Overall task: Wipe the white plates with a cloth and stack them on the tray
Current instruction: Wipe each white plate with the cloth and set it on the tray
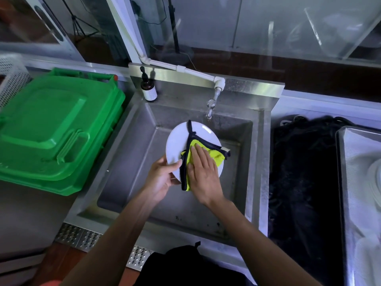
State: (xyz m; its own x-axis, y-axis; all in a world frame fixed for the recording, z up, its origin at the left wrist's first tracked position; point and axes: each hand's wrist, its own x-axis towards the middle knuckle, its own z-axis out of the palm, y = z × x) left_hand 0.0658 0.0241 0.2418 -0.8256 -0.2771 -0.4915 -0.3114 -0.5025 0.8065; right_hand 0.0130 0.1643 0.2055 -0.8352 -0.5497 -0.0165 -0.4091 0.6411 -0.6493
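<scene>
- Plate (181, 139), round glossy white, gripped at its near-left rim by left hand (162, 178) over steel sink (127, 182).
- Right hand (203, 172) flat, fingers straight, pressing fuzzy yellow cloth (216, 156) onto it.

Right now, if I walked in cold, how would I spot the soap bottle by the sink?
Find the steel sink in the middle. On its back ledge, at the left corner, stands a small dark pump bottle with a pale label. It is left of the tap and right of the green bin lid, the only bottle there.
</scene>
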